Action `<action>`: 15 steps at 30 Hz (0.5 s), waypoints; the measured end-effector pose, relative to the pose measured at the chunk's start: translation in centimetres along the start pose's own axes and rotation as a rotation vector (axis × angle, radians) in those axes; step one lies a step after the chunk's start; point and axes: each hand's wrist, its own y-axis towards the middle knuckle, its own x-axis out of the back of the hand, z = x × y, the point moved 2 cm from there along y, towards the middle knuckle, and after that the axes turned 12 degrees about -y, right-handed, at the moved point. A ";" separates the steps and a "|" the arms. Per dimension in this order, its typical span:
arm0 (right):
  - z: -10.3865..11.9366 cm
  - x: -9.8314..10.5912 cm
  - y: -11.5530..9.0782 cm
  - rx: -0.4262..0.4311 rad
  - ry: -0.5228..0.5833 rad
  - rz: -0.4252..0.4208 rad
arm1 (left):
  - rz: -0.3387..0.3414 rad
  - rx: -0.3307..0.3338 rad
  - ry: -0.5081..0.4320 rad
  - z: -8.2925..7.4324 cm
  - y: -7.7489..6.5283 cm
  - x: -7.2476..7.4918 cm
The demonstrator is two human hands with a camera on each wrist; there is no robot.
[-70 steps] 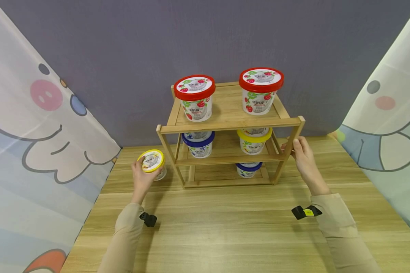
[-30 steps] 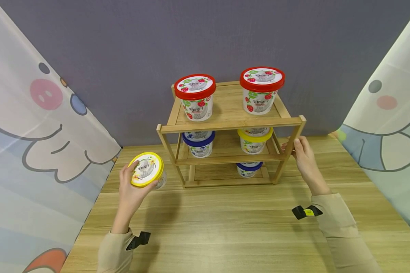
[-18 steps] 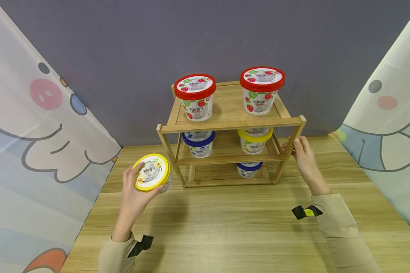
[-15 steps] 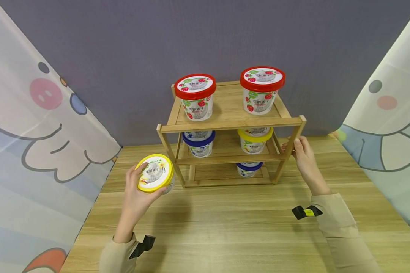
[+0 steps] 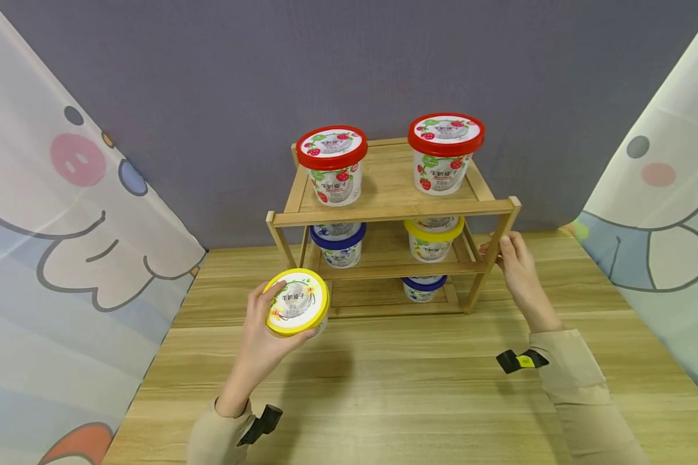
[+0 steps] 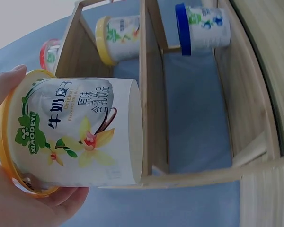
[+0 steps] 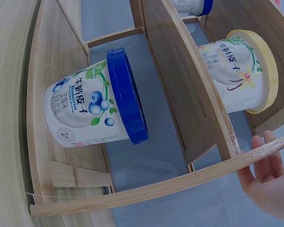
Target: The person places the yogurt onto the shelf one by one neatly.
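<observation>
My left hand (image 5: 262,336) grips a yellow-lidded paper tub (image 5: 296,303) by its lid end, fingers and thumb around the rim. The tub is held above the table, in front of the lower left corner of a three-tier wooden rack (image 5: 386,177). In the left wrist view the tub (image 6: 85,132) shows vanilla flowers, and its base overlaps the rack's edge. At the rack's right side my right hand (image 5: 518,271) holds the upright post. The right wrist view shows this hand's fingers (image 7: 274,163) around the post, partly hidden by it.
Two red-lidded tubs (image 5: 333,174) stand on the top tier. On the middle tier are a blue-lidded tub (image 5: 342,252) at left and another yellow-lidded tub (image 5: 430,248) at right. A blue-lidded tub (image 7: 92,101) sits at the bottom right. Grey fabric (image 5: 349,64) hangs behind.
My left hand has lifted the yellow-lidded tub from the table left of the rack and carried it rightward to the rack's front left corner. The right hand stays on the post.
</observation>
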 end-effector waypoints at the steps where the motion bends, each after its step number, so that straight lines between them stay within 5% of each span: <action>1: 0.0 0.0 0.0 0.001 0.001 -0.001 | 0.007 0.004 -0.006 0.0 0.0 -0.3; 15: -0.1 0.1 0.0 -0.001 -0.010 0.012 | 0.086 0.018 -0.048 0.8 -0.4 -3.2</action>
